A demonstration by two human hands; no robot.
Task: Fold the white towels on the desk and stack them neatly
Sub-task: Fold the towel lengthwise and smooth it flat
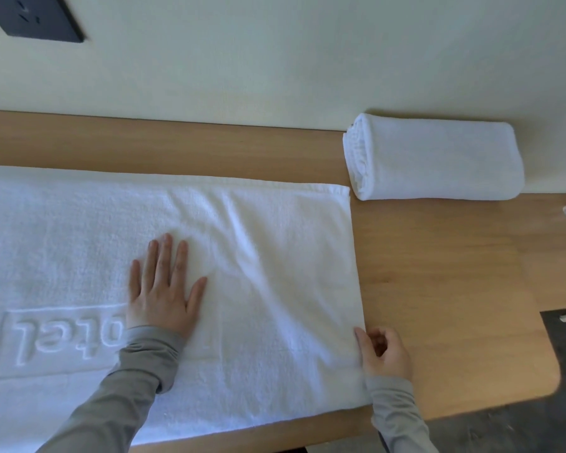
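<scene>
Towel (258, 256) flat on surface (438, 273); left grip (164, 289) spread mid-towel, anchoring it; right grip (383, 351) pinches towel's right edge, likely to fold over.

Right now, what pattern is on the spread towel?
White spread towel, plain except boxed raised lettering near its left end; head view.
</scene>
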